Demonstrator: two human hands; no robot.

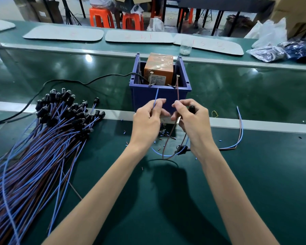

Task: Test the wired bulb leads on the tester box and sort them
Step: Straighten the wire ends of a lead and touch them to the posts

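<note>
The tester, an orange unit (158,68) inside a blue box (145,96), stands at the middle of the green bench, with two screw contacts on its front. My left hand (147,118) pinches a blue lead (155,99) that points up toward the left contact. My right hand (191,119) pinches a brown lead (177,92) whose tip reaches the right contact, and also holds a black bulb holder (192,109). Both leads loop down below my hands. A large pile of wired bulbs (48,131) lies at the left.
A single blue and brown lead pair (239,131) lies on the bench at the right. A black cable (74,82) runs left from the box. Bits of stripped insulation litter the mat near my hands. Grey mats, a clear cup (185,46) and plastic bags lie beyond.
</note>
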